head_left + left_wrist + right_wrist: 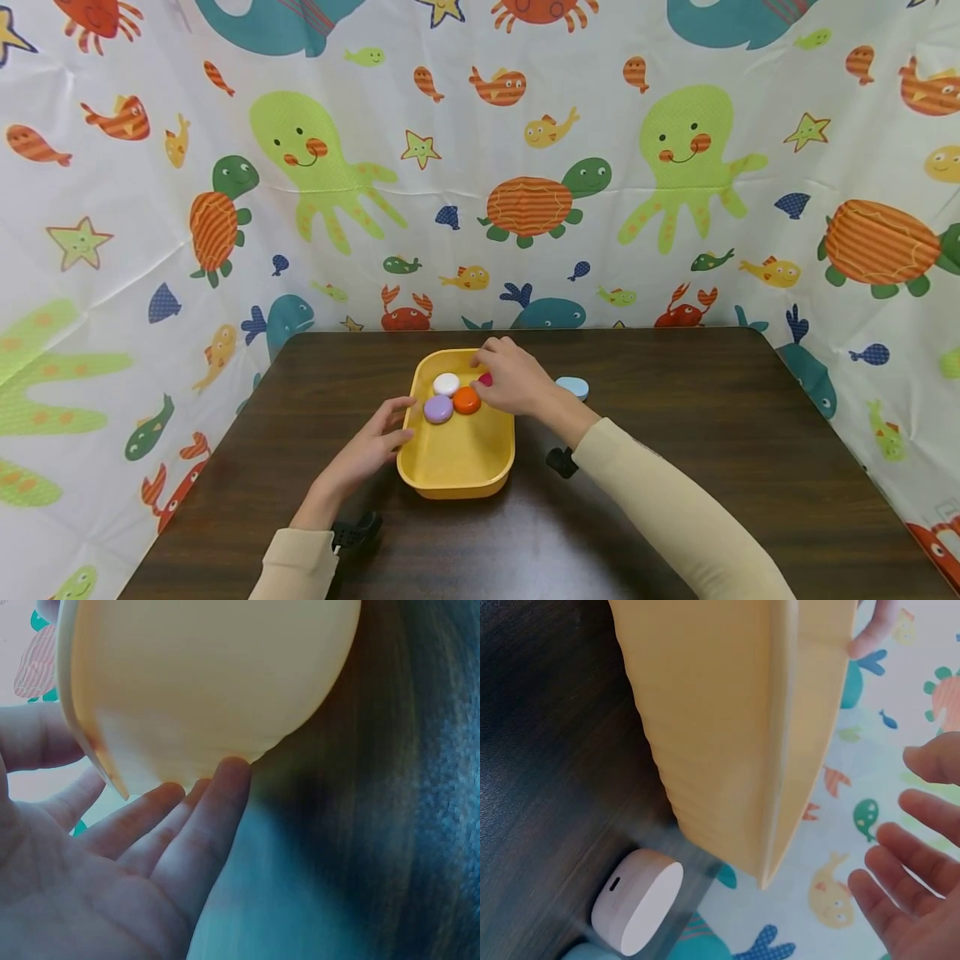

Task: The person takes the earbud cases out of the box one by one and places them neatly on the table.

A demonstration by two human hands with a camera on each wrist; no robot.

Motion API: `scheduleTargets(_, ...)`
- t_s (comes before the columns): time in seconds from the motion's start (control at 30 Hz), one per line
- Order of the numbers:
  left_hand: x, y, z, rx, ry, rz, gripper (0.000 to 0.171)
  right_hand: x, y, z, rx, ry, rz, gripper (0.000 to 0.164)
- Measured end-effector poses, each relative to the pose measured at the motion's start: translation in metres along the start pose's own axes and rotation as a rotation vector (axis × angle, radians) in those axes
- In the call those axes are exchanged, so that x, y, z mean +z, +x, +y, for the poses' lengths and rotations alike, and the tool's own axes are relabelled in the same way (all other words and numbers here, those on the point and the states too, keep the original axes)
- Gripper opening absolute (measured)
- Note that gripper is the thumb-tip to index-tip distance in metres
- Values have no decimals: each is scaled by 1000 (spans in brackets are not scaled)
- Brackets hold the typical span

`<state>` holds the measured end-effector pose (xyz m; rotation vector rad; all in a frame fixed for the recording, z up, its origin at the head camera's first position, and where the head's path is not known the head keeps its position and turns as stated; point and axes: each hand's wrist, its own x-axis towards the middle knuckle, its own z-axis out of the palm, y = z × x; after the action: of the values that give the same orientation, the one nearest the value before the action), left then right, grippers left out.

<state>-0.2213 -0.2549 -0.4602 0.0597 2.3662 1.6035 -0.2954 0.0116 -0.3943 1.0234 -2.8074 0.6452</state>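
A yellow plastic bin (450, 467) stands on the table. Inside lie a white round piece (446, 384), a purple one (438, 409), an orange one (467, 401) and a pink-red one (486, 379), partly hidden by my right hand. My left hand (375, 437) touches the bin's left side, its fingers fairly straight against the outer wall in the left wrist view. Over the bin's far right part is my right hand (513, 379). In the right wrist view its fingers are spread and loosely bent, with nothing visible between them.
A light blue oval piece (572, 387) lies right of the bin, near my right wrist. Close to the bin's end, the right wrist view shows a pale rounded case (637, 900) with a dark slot. Behind the dark wooden table (675, 392) hangs a sea-animal curtain (450, 183).
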Motion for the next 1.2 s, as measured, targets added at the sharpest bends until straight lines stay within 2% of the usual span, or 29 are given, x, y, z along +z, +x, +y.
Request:
scheduleTargets(0.5,0,-2,0,9,0,-4,53,21,17,4,10,-73,-124,35)
scheduleTargets(0.63,0,-2,1,12,-3,-7,53,30,20,7,-9,-90,-140,35)
scheduleTargets(0.97,0,-3,2,14,3,-3,54,47,24,7,-43,-149,-191,37)
scheduleTargets(1.2,0,-4,3,14,-10,-6,54,53,25,5,-47,-173,-258,41)
